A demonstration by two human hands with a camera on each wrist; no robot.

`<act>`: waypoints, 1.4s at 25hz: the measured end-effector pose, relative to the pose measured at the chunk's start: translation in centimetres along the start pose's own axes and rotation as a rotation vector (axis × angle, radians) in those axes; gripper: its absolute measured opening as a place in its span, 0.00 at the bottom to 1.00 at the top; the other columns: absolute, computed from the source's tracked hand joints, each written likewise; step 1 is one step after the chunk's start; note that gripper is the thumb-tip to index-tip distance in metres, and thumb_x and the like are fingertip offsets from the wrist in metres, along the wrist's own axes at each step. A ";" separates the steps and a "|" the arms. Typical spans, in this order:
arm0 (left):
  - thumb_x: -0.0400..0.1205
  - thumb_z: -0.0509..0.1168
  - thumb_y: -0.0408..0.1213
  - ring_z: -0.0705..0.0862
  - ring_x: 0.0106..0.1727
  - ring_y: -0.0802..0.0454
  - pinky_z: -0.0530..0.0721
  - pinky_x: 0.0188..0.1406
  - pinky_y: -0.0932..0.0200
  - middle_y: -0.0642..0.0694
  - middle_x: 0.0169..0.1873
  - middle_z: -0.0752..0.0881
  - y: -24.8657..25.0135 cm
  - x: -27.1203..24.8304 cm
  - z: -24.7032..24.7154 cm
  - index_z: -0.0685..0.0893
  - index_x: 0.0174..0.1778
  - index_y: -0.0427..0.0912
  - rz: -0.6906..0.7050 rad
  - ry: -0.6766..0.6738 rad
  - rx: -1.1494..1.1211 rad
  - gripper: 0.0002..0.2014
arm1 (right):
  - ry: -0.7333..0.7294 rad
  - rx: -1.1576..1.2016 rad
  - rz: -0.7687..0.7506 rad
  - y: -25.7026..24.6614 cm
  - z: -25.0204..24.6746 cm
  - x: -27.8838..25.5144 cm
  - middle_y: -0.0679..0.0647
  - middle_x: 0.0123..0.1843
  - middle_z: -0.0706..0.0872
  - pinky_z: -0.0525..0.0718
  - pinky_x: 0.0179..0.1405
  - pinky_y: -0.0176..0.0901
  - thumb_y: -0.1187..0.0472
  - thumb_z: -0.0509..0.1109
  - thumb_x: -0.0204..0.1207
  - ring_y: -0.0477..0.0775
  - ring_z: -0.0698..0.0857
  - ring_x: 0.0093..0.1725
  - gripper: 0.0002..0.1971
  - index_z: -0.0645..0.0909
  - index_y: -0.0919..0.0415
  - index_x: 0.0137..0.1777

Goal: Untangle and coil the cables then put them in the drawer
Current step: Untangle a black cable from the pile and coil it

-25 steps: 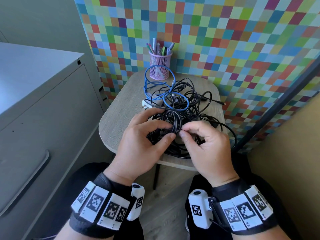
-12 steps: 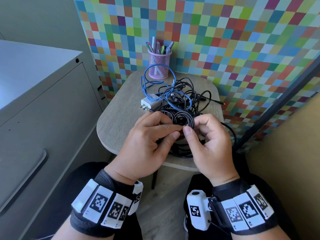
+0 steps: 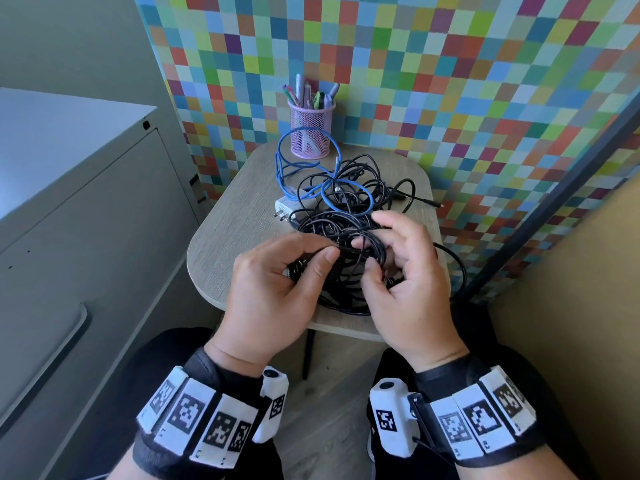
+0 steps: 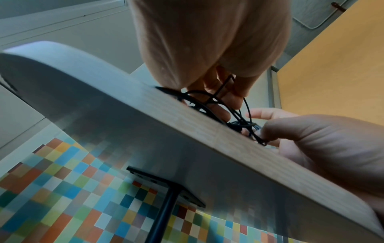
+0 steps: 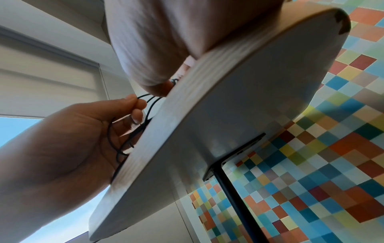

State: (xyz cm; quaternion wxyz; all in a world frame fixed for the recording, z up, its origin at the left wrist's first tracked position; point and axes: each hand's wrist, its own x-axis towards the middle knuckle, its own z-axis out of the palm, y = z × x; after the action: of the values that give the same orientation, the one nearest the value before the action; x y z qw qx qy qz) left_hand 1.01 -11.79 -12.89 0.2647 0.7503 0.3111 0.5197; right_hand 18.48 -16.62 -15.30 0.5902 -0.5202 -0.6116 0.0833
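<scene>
Tangled black cables [image 3: 346, 230] heaped on small wooden side table [image 3: 235, 237], blue cable [image 3: 298, 168] looped at far side. Your left hand [image 3: 273, 289] pinches one black strand; right hand [image 3: 401, 271] curls round small black loops. Feed pinched end back through loops slowly; don't yank, knot tightens. Grey cabinet drawer [image 3: 69, 306] at left is shut.

No words or numbers can be read. The wristbands [image 3: 194, 431] carry black-and-white square code markers with tiny characters under them, too small to make out. The white charger [image 3: 289, 207] bears faint print, also illegible.
</scene>
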 end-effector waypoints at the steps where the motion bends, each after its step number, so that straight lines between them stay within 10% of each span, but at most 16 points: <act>1: 0.86 0.70 0.36 0.89 0.41 0.59 0.84 0.47 0.62 0.57 0.36 0.90 0.3 -0.1 0.0 0.92 0.50 0.45 -0.031 -0.022 -0.046 0.05 | -0.016 -0.050 -0.057 -0.1 -0.1 0.1 0.51 0.59 0.91 0.85 0.60 0.41 0.83 0.68 0.76 0.43 0.88 0.58 0.28 0.82 0.56 0.70; 7: 0.84 0.64 0.31 0.75 0.29 0.42 0.77 0.33 0.59 0.36 0.27 0.81 1.9 1.0 -1.2 0.89 0.40 0.44 -0.224 -0.006 -0.523 0.11 | 0.025 -0.107 -0.094 0.8 -0.4 0.5 0.57 0.59 0.88 0.84 0.62 0.40 0.84 0.66 0.76 0.53 0.88 0.60 0.24 0.91 0.62 0.64; 14: 0.84 0.64 0.61 0.74 0.26 0.54 0.72 0.27 0.58 0.47 0.25 0.80 2.2 1.0 -3.3 0.91 0.43 0.48 -0.195 -0.309 0.021 0.20 | 0.013 -0.160 -0.078 0.6 -0.1 0.2 0.54 0.53 0.89 0.86 0.52 0.38 0.76 0.70 0.77 0.51 0.89 0.52 0.17 0.94 0.60 0.57; 17: 0.88 0.67 0.51 0.69 0.22 0.61 0.66 0.25 0.71 0.51 0.21 0.75 2.3 0.9 -3.0 0.91 0.42 0.50 -0.101 -0.216 -0.007 0.14 | 0.022 -0.164 -0.071 0.6 -0.1 0.2 0.54 0.52 0.89 0.85 0.49 0.40 0.76 0.71 0.77 0.51 0.88 0.49 0.16 0.93 0.60 0.57; 23: 0.85 0.67 0.53 0.63 0.25 0.49 0.62 0.26 0.56 0.50 0.25 0.72 0.7 1.8 -4.6 0.84 0.37 0.50 -0.200 0.129 -0.384 0.14 | 0.033 -0.143 -0.030 0.9 -0.2 0.1 0.51 0.51 0.87 0.85 0.43 0.44 0.74 0.72 0.80 0.51 0.86 0.44 0.14 0.93 0.59 0.58; 30: 0.78 0.75 0.58 0.62 0.23 0.57 0.59 0.23 0.62 0.44 0.20 0.69 0.3 1.0 -5.7 0.92 0.39 0.54 -0.215 -0.331 0.084 0.12 | 0.053 -0.140 -0.019 1.1 -0.3 0.0 0.51 0.53 0.88 0.85 0.40 0.41 0.74 0.71 0.80 0.50 0.86 0.42 0.15 0.92 0.59 0.60; 35: 0.88 0.67 0.47 0.63 0.25 0.51 0.63 0.24 0.59 0.50 0.22 0.67 1.1 1.3 -5.4 0.95 0.50 0.47 -0.132 0.082 -0.188 0.12 | 0.047 -0.123 -0.029 1.0 -0.2 0.1 0.50 0.52 0.88 0.81 0.43 0.34 0.77 0.72 0.78 0.44 0.83 0.41 0.17 0.91 0.61 0.62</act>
State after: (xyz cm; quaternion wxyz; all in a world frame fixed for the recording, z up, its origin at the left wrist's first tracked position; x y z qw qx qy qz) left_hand -3.47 -11.14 -9.55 0.3544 0.6783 0.3203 0.5583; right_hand 19.25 -16.20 -15.85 0.5726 -0.5482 -0.6091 0.0246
